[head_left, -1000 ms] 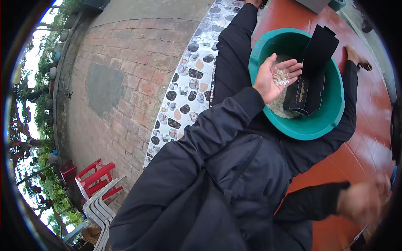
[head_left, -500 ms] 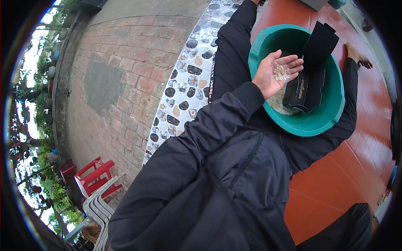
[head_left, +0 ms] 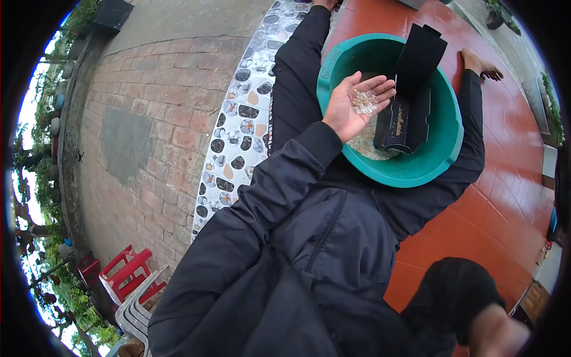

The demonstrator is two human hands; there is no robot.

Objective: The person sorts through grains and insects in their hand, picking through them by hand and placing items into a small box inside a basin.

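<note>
Red tiles [head_left: 493, 220] fill the frame's right, brick paving [head_left: 178, 83] its left. I note the right hand [head_left: 499, 333] has re-entered at lower right, well apart from the green basin [head_left: 410, 177]; so the left hand [head_left: 347, 114] alone bears the pale grains [head_left: 364, 102], palm up, unclenched, upper centre. Motion blur obscures the right's grip: I cannot tell. The black box [head_left: 410, 119] hides part of the basin's interior.

Head-worn view, forward and down
</note>
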